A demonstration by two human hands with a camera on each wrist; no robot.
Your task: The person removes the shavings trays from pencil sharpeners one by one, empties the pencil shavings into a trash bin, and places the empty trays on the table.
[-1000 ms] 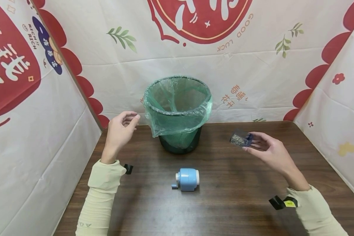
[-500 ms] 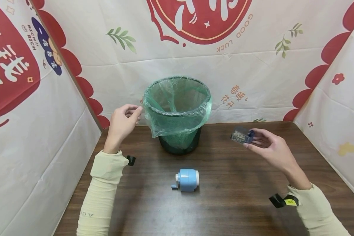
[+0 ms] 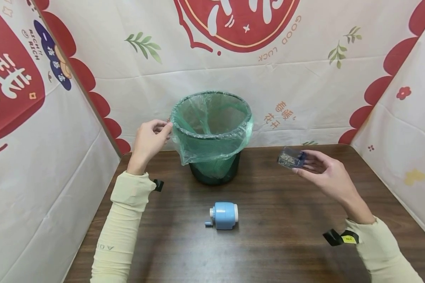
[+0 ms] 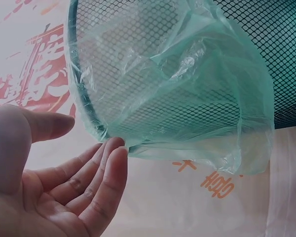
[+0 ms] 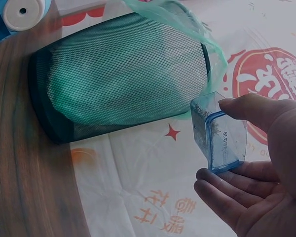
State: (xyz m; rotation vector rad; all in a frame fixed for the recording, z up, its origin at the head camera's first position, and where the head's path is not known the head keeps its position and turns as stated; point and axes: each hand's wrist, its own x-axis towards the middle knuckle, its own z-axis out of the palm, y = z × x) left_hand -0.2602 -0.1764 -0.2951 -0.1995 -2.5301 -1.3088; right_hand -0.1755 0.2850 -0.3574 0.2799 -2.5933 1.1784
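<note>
Our right hand [image 3: 329,179] pinches 1 box [image 3: 288,158], well right of bin [image 3: 214,177]; box juts from fingertips binward. Our left hand [image 3: 150,140] nearer, at bin's left side, fingers loose, gripping nothing; touch unclear.

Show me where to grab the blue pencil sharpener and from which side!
Best is probably around the sharpener's chunky blue body, coming from above: it sits on the table with nothing over it. Keep your grip off the little crank, which sticks out on the left.
</note>
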